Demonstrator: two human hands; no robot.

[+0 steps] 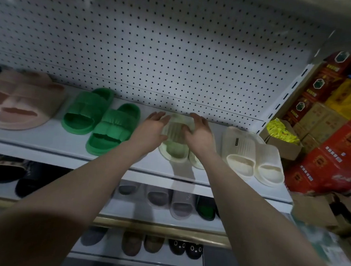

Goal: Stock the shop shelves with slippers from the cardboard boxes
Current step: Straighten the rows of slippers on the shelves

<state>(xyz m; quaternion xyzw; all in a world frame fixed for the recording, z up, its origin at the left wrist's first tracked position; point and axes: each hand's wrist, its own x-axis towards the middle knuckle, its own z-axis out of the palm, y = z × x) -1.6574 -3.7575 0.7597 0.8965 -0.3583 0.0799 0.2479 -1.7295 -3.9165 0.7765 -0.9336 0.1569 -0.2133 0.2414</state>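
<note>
- The pale green slippers (175,141) were flanked by both hands, the grip apart: the left hand (153,127) was laid with fairly straight fingers against their left side, the right hand (199,132) against their right.
- The pale green slippers were set on the white shelf (45,142), before the pegboard (155,48).
- Cream slippers (249,156) were seen just right of them, bright green slippers (103,119) just left.

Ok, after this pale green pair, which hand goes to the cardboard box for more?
Right. The right hand rests on the right of the pale green slippers, nearest the cardboard box at lower right; the left hand would likely cross over.
</note>
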